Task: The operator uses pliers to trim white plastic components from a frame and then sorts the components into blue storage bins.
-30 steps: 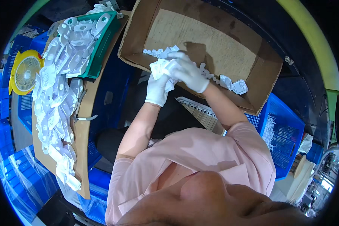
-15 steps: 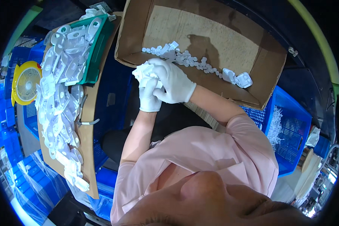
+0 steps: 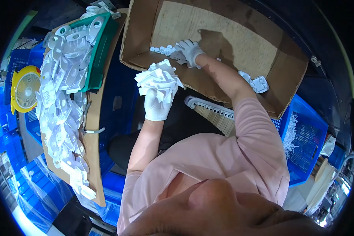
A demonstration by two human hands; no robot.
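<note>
My left hand, in a white glove, is closed around a thick bunch of white plastic pieces just outside the near edge of the cardboard box. Inside that box, my gloved right hand reaches down with its fingers apart over a row of small white plastic parts. Its palm hides some of the row. To the right of my right forearm, larger white square parts rest by the near wall of the box.
On my left, a brown board carries a heap of white plastic parts and a green crate. A yellow fan stands beyond it. A blue basket with thin white scraps is at right.
My hands have come apart. The right has moved away from the bunch, right and into the box over the small parts. The left still holds the bunch, now in fuller view.
</note>
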